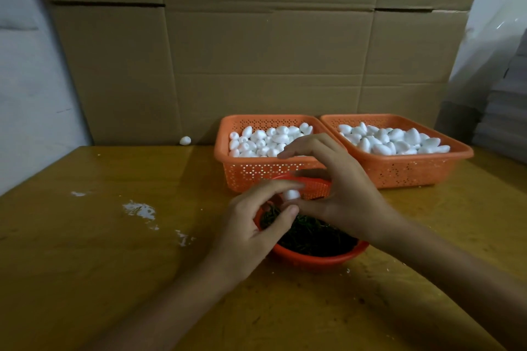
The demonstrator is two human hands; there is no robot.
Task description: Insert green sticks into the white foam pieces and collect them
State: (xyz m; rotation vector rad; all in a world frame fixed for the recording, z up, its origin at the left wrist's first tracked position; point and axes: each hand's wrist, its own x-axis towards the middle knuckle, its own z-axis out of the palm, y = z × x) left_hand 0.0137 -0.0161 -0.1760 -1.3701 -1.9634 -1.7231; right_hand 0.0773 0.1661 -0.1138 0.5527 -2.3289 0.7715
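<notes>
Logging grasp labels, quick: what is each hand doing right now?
Left hand: pinches a white foam piece between thumb and fingers.
Right hand: fingers curved beside that piece; whether it holds anything cannot be told.

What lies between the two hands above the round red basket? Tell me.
A white foam piece, pinched by the left hand, the right hand close beside it, in the head view.
</notes>
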